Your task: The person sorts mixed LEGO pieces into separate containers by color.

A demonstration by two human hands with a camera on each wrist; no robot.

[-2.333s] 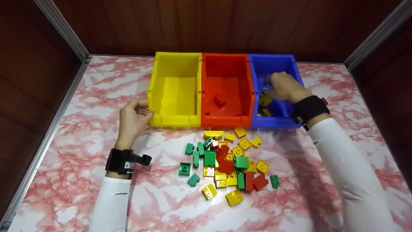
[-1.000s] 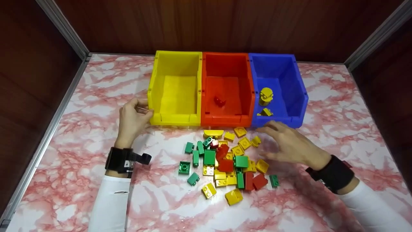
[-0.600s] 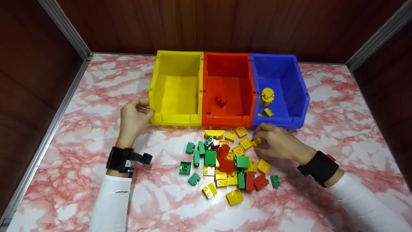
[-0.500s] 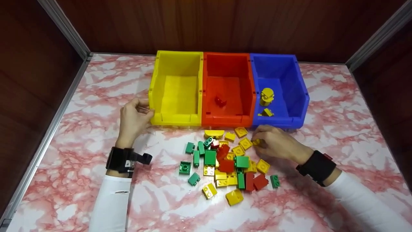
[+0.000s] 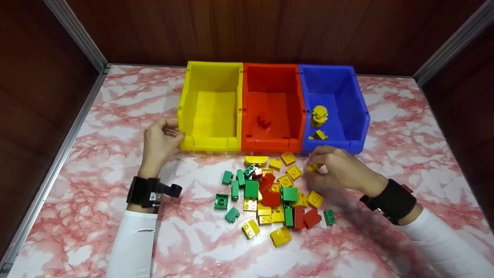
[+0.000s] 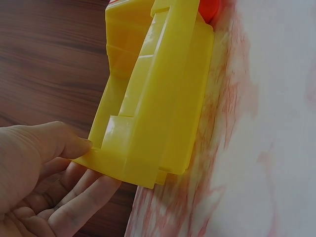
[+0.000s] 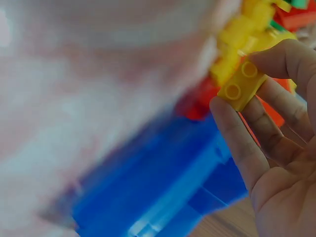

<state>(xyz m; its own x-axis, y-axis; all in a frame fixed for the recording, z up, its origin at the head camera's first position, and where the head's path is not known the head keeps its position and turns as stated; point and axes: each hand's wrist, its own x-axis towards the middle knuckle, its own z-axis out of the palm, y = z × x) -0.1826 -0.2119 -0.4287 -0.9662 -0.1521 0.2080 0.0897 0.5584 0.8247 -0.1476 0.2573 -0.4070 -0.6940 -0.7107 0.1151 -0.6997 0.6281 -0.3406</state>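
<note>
My right hand point(image 5: 341, 170) pinches a small yellow toy brick point(image 7: 241, 86) between thumb and fingertips, in front of the blue bin point(image 5: 332, 146). Two studs of that brick face the right wrist camera. My left hand point(image 5: 160, 144) grips the near left edge of the yellow bin point(image 6: 163, 98), thumb over the rim and fingers on the outer side. Inside the blue bin are a round yellow piece point(image 5: 318, 116) and a smaller yellow piece point(image 5: 319, 134). A red piece point(image 5: 264, 122) lies in the red bin point(image 5: 272, 146).
A loose pile of green point(image 5: 251, 189), red point(image 5: 271, 199) and yellow bricks point(image 5: 281, 236) covers the marbled table point(image 5: 185, 247) before the bins. The three bins stand side by side. Dark wooden panels point(image 5: 262, 31) wall in the back and both sides.
My right hand has come out of the blue bin to the pile's right edge, where it has picked up the small yellow brick and lifted it slightly rightward. The left hand has stayed put.
</note>
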